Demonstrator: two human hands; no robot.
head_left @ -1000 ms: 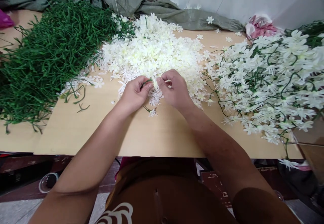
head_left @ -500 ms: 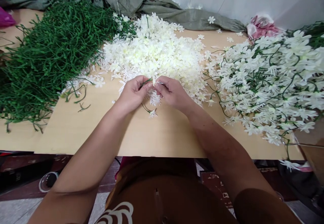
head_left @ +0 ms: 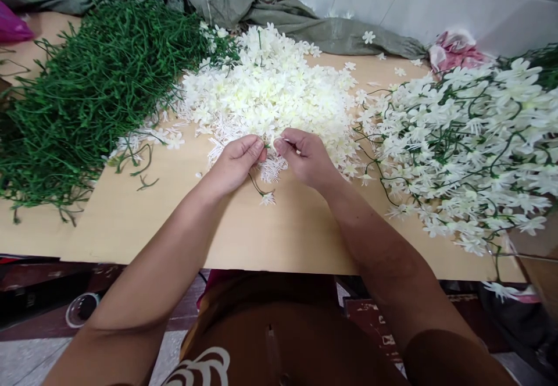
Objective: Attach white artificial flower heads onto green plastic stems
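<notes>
My left hand pinches a thin green stem, whose tip shows at the fingertips; a strand ending in a white flower piece hangs below that hand. Close beside it on the right, my right hand is closed on a small white flower piece, partly hidden by the fingers. A small gap separates the two hands. Just behind them lies a heap of loose white flowers, with thin white stamen pieces at its near edge.
Green stems are heaped at the left. Assembled white flowers on stems form a pile at the right. Rolled grey cloth runs along the tiled wall, with a pink and white bag near its right end.
My hands have moved slightly apart, and the green stem between them now shows only at its tip. The whole view has shifted a little to the right.
</notes>
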